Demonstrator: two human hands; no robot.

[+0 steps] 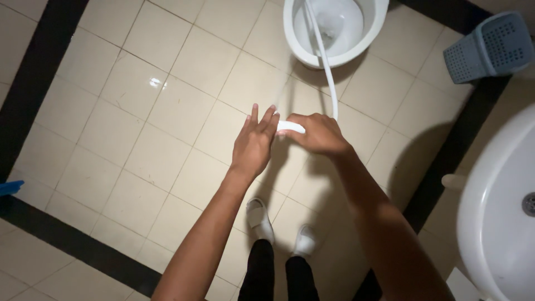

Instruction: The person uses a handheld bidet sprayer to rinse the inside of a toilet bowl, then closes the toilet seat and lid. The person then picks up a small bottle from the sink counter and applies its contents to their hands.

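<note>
My right hand (pixel 316 134) grips a white sprayer head (pixel 291 126), whose white hose (pixel 326 61) runs up and across the rim of a white toilet bowl (pixel 334 28) at the top. My left hand (pixel 253 144) is held flat with its fingers spread, fingertips touching the end of the sprayer head. Both hands hover above the cream tiled floor (pixel 167 111). My feet in white slippers (pixel 261 218) stand below the hands.
A grey perforated plastic basket (pixel 490 47) sits at the top right. A white washbasin (pixel 501 206) fills the right edge. Black tile borders (pixel 33 72) run along the left and lower left. A blue object (pixel 10 188) pokes in at the left edge.
</note>
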